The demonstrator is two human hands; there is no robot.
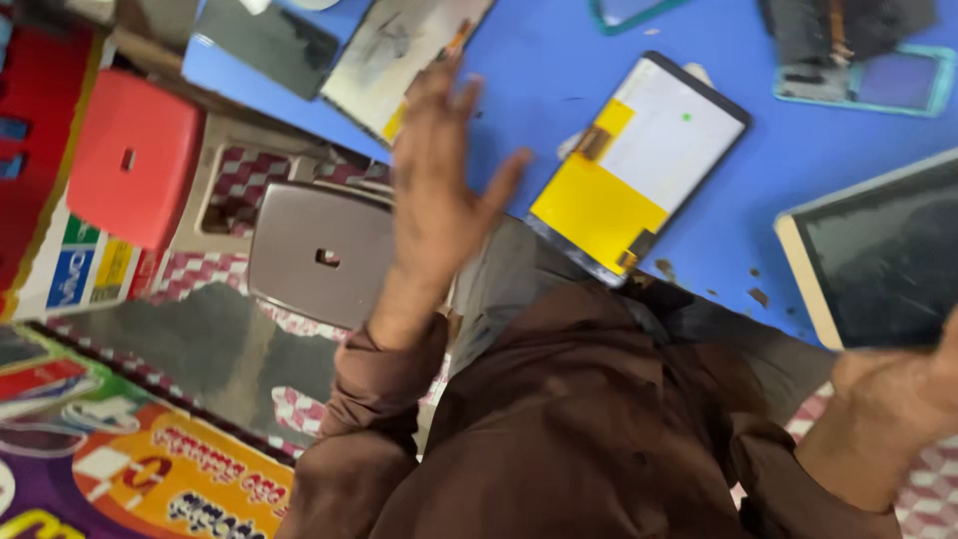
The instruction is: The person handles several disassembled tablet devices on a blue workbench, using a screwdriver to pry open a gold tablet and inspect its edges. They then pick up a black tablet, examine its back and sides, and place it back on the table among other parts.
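Left hand point(434, 190) spread open, empty, over blue table point(539, 70), right hand point(903, 394) unclear

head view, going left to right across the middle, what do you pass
red plastic stool → grey plastic stool → raised open left hand → yellow-and-white backed phone screen panel on the blue table → dark cream-edged tablet screen

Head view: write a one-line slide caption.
Left hand raised open over a blue table edge, near a phone display panel with yellow backing; right hand empty at frame edge.
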